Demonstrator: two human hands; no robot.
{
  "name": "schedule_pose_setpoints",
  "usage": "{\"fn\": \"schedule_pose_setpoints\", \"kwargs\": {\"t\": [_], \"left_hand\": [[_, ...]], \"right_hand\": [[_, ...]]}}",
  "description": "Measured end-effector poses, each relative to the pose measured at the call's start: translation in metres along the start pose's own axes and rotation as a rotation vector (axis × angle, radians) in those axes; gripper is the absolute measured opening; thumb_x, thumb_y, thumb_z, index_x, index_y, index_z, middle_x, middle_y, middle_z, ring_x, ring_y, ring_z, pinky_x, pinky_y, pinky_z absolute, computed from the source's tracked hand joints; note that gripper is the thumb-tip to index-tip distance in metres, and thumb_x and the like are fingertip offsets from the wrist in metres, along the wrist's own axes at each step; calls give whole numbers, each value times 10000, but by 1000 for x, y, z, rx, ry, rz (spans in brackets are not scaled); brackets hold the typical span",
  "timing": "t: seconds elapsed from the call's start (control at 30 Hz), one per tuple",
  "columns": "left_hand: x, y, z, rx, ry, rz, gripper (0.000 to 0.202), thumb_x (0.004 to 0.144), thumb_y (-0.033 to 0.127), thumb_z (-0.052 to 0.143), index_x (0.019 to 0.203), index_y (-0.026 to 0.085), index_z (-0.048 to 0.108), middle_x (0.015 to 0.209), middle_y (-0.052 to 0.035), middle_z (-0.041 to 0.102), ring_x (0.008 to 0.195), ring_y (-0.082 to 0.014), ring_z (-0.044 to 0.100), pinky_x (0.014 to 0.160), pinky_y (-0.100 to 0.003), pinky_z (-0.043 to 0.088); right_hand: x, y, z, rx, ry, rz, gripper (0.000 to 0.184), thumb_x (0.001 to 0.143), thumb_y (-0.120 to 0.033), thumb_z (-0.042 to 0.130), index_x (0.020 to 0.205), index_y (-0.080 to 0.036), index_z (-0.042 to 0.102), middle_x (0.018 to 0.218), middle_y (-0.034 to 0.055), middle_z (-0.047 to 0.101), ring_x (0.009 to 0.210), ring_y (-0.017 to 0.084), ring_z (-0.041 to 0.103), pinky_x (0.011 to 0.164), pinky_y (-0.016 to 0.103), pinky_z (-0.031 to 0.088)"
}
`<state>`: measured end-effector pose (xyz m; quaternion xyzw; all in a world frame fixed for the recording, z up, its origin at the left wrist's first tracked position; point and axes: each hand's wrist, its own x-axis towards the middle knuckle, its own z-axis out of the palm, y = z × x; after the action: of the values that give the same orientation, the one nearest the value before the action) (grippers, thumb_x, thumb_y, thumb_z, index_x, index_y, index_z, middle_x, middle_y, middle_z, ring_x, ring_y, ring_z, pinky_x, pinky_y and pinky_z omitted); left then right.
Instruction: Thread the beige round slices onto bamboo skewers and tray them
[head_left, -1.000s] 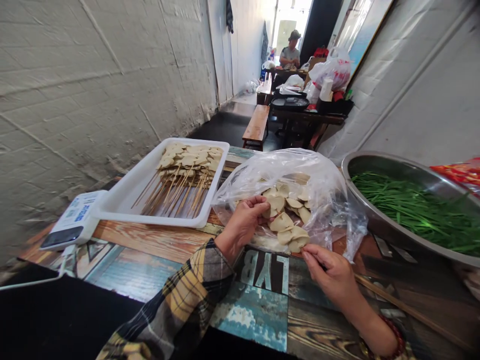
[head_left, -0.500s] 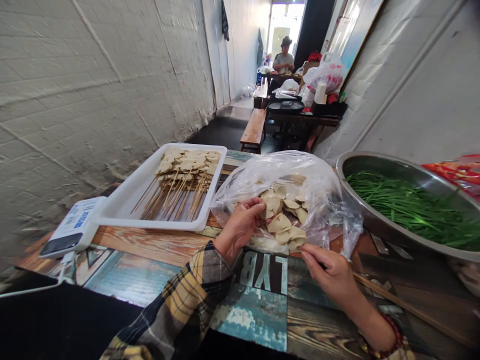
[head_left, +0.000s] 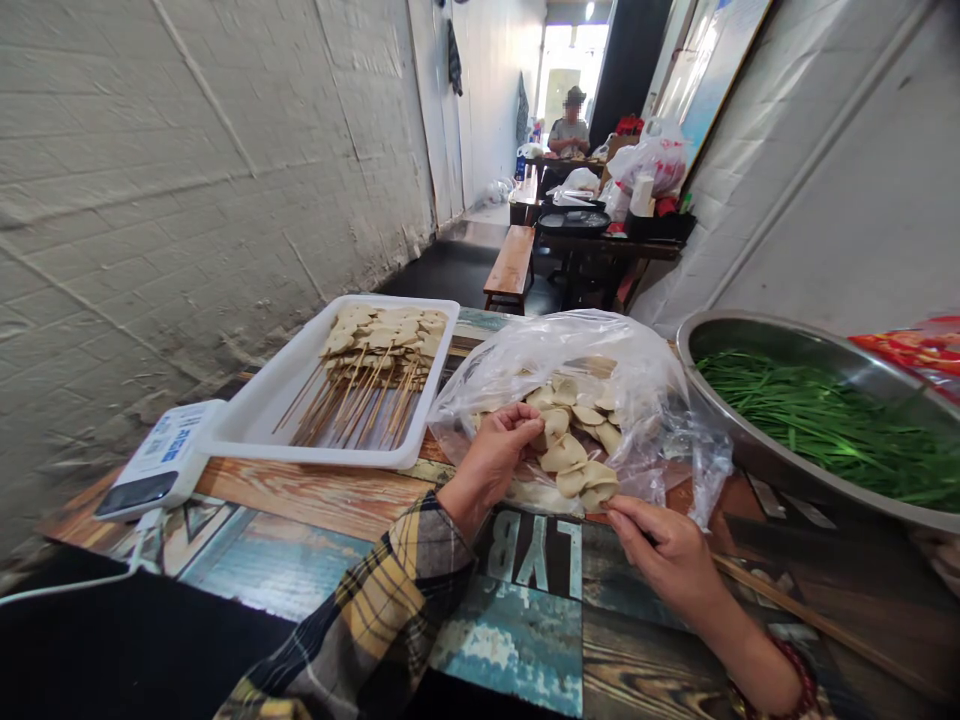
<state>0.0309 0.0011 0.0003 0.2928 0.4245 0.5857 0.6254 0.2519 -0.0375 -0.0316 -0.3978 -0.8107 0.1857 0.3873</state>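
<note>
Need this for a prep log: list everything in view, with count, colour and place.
table: one, painted wood, under everything
tray: one, white, left on table
filled skewers: many, tan, in tray
small device: one, white, left of tray
bag: one, clear, centre
loose pieces: many, tan, in bag
bowl: one, steel, right
greens: many stalks, green, in bowl
packet: one, red, beyond bowl
bench: one, wooden, aisle behind
another person: one, grey top, far table
left hand: grip on one of the loose pieces
right hand: grip on bamboo stick
</note>
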Motion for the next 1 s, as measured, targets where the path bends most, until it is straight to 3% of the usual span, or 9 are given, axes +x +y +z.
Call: {"fn": "schedule_pose_setpoints", "kwargs": {"t": [0.3,0.77,1.0], "left_hand": [[1,-2,-1,49,7,53,294,582,304,805,744,137,626,587,25,583,509,-72,505,527,-200,398],[6,-5,-1,223,56,159,204,611,274,763,696,133,643,563,22,574,491,-66,458,489,-183,348],[6,-2,0,331,98,222,168,598,238,750,655,138,628,588,21,575,525,-71,466,501,-178,342]], "right_hand": [[-1,-2,1,106,-63,113,227,930,-263,498,885,-158,694,508,-25,625,380,109,564,432,191,456],[0,-1,2,118,-148,252,280,932,-327,462,810,-170,659,447,-48,527,401,117,526,456,213,408],[1,0,3,143,-153,256,275,925,-320,461,773,-178,640,462,-49,521,411,113,508,448,214,381]]}}
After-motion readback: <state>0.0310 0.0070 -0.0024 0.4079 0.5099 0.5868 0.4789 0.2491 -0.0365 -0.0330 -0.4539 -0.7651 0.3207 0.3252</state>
